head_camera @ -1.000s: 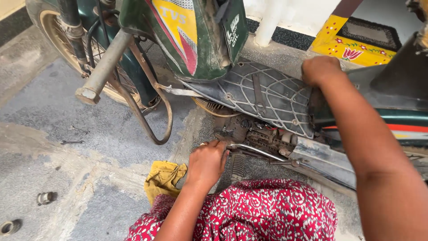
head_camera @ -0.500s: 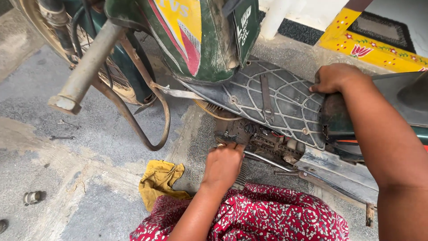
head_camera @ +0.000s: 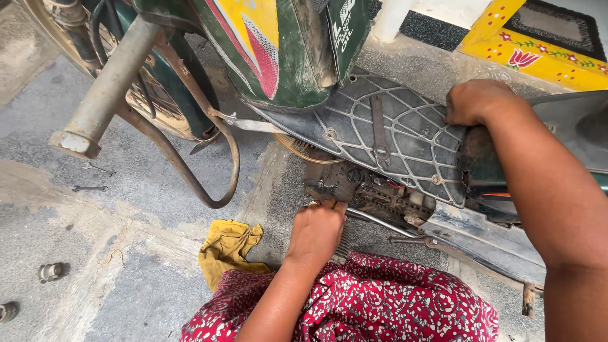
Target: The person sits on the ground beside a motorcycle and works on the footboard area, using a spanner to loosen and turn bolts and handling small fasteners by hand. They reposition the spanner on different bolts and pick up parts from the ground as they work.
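Note:
A green scooter lies tilted in front of me, its black lattice floorboard (head_camera: 380,133) facing up. My right hand (head_camera: 478,101) grips the floorboard's far right edge, by the dark seat panel. My left hand (head_camera: 316,231) reaches from my lap to the greasy engine block (head_camera: 361,187) under the floorboard. Its fingers are curled against a small part at the block's lower edge, and the fingertips are hidden. A thin metal rod (head_camera: 380,223) runs just right of that hand.
A yellow rag (head_camera: 228,250) lies on the concrete by my red patterned garment (head_camera: 380,304). A thick grey tube (head_camera: 107,88) and a curved rusty guard bar (head_camera: 190,183) jut out at the left. A small spanner (head_camera: 88,188) and metal nuts (head_camera: 50,272) lie on the floor.
The view has drawn closer and shifted left. My left hand stays at the engine's lower edge, slightly further in. My right hand keeps its grip on the floorboard edge.

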